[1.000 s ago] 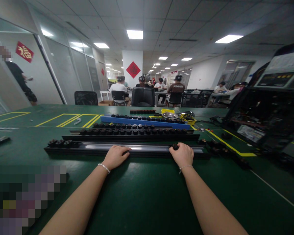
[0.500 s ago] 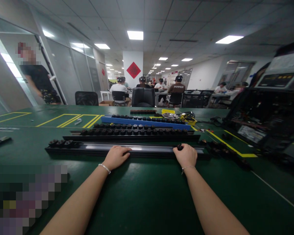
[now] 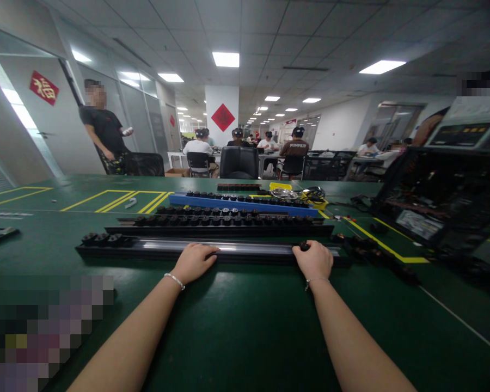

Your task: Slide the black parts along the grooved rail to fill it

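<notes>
A long black rail with a shiny inner channel lies across the green table in front of me. My left hand is closed over its near edge, left of the middle, with the thumb on the near side. Toward the right end, my right hand pinches a small black round part at the channel; its lower side is hidden by my fingers. Several similar black round parts sit in the rail's left end.
Behind lie more black rails with round parts, and a blue rail. Loose black parts lie at the right, near an open computer case. A metal dish stands farther back. A person stands beyond the table at left.
My right hand has shifted slightly right along the rail with the small black part. My left hand has stayed in place. The person at the left has moved right.
</notes>
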`<action>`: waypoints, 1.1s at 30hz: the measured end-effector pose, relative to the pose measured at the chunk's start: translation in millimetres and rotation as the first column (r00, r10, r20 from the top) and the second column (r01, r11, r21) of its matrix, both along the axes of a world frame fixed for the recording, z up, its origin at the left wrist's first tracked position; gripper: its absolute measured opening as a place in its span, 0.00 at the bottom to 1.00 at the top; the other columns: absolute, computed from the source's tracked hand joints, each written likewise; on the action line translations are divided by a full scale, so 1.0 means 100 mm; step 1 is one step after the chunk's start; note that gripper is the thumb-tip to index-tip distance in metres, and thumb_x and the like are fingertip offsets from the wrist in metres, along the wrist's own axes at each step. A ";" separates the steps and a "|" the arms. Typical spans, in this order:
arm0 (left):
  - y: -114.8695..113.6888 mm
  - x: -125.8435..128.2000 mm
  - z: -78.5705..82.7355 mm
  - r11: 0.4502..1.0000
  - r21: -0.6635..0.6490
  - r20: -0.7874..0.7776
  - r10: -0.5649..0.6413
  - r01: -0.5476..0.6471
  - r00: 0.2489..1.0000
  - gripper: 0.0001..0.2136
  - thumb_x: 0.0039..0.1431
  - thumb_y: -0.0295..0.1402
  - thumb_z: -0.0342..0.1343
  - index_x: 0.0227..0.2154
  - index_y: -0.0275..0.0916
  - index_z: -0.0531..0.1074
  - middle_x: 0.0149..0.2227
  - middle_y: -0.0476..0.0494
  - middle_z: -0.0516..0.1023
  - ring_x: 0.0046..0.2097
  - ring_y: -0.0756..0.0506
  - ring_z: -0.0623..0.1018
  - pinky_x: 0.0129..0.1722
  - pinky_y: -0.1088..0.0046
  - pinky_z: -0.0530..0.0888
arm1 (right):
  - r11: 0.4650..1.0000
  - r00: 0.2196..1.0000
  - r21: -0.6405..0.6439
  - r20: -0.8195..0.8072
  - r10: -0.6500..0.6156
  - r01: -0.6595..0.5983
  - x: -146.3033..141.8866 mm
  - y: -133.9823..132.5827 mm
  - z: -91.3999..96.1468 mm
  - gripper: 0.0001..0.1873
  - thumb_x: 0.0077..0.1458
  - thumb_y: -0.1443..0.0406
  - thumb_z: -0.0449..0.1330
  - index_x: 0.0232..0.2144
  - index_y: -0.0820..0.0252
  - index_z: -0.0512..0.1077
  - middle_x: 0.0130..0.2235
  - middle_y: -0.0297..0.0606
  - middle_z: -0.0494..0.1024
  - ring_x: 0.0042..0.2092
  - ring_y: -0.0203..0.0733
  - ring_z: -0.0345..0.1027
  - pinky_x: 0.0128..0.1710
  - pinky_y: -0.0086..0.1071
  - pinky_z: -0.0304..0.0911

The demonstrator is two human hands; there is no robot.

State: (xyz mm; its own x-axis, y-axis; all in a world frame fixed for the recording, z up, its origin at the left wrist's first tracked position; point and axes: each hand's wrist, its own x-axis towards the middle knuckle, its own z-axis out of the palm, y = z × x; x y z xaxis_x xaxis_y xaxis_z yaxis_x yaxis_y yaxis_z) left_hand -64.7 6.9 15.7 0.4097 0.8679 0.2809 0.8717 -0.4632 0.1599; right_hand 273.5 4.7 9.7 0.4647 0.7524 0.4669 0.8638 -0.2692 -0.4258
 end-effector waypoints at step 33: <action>-0.01 0.02 0.00 1.000 0.013 -0.006 -0.001 0.001 1.000 0.16 0.58 0.40 0.45 0.45 0.46 0.72 0.44 0.48 0.77 0.46 0.43 0.75 0.48 0.64 0.65 | 1.000 0.999 -0.014 0.028 0.027 -0.027 0.36 -0.03 -0.04 0.20 0.45 0.56 0.52 0.35 0.64 0.72 0.38 0.46 0.75 0.41 0.48 0.65 0.44 0.38 0.54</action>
State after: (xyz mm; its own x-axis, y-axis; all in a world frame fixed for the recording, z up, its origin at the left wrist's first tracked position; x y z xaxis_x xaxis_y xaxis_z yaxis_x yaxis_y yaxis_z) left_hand -63.1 6.1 15.5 0.4126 0.8636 0.2896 0.8720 -0.4664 0.1486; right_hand 309.6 1.4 5.6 0.4308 0.7709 0.4692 0.8825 -0.2512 -0.3976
